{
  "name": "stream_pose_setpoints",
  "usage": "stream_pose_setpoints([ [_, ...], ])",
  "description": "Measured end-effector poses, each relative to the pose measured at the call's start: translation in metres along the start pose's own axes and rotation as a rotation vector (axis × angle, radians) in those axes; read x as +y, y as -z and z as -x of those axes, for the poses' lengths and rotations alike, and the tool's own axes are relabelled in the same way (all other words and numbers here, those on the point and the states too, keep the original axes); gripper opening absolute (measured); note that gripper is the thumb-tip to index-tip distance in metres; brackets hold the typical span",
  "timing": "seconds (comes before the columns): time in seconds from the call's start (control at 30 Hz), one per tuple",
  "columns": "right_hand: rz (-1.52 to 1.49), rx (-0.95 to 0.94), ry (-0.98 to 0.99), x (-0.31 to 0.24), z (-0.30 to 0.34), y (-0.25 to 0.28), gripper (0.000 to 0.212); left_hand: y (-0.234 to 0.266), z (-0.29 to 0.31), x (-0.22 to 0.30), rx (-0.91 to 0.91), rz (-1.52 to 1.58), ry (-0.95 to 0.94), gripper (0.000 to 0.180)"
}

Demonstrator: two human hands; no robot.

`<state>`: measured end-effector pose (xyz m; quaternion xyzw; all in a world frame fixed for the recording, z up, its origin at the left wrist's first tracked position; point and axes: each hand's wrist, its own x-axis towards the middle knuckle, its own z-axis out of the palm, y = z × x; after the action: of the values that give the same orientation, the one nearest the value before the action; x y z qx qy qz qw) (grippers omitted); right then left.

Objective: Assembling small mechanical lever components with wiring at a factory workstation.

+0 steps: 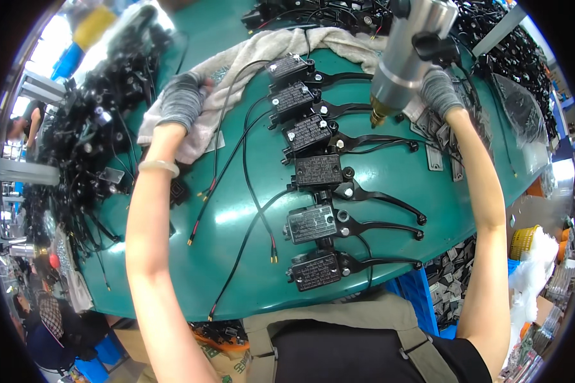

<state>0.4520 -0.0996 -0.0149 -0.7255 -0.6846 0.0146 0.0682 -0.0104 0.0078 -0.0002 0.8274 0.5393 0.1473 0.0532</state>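
Observation:
A row of several black brake master cylinders with levers runs down the bench, such as the nearest brake master cylinder (316, 270). Silver screw heads show on the farthest three lids, including the farthest cylinder (287, 67). My left hand (183, 99), in a grey fingerless glove, rests on a pale towel (271, 43) beside small screws (220, 74). Its fingers are curled, and what they hold, if anything, is hidden. My right hand (440, 92), gloved alike, is behind a silver power screwdriver (399, 67) with a brass-coloured tip; its fingers are hidden.
Loose flat metal covers (434, 153) lie by my right forearm. Heaps of black parts (96, 121) crowd the left side, with more at the far right. Black cables (246, 159) trail left across the green bench (236, 281). A blue crate (415, 297) stands below the bench's near edge.

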Motion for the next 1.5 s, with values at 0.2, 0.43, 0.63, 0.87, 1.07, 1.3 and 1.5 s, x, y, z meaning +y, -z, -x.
stream_pose_setpoints([
  [0.2,0.034,0.227,0.090,0.019,-0.016,0.003,0.030,0.006,-0.017,-0.002,-0.025,-0.052,0.032,0.016],
  [0.43,0.203,0.244,0.026,0.088,-0.016,-0.028,0.042,-0.012,-0.017,-0.018,-0.010,-0.272,0.107,0.024],
  [0.63,-0.216,0.191,0.177,0.057,-0.050,-0.021,0.020,-0.001,-0.005,0.004,-0.068,-0.121,0.041,0.016],
  [0.87,-0.200,0.190,0.094,0.020,-0.022,0.008,0.020,0.066,0.074,0.074,-0.207,0.859,0.177,0.017],
  [1.07,-0.313,0.180,0.038,0.015,-0.006,-0.008,0.019,0.057,0.120,0.101,-0.481,1.062,0.260,0.019],
  [1.3,-0.712,0.440,-0.107,0.011,0.076,0.053,0.019,0.058,0.120,0.131,-0.596,1.093,0.268,0.025],
  [1.5,-0.755,0.413,0.379,-0.107,0.153,0.078,0.013,0.052,0.108,0.132,-0.670,1.069,0.299,0.027],
])
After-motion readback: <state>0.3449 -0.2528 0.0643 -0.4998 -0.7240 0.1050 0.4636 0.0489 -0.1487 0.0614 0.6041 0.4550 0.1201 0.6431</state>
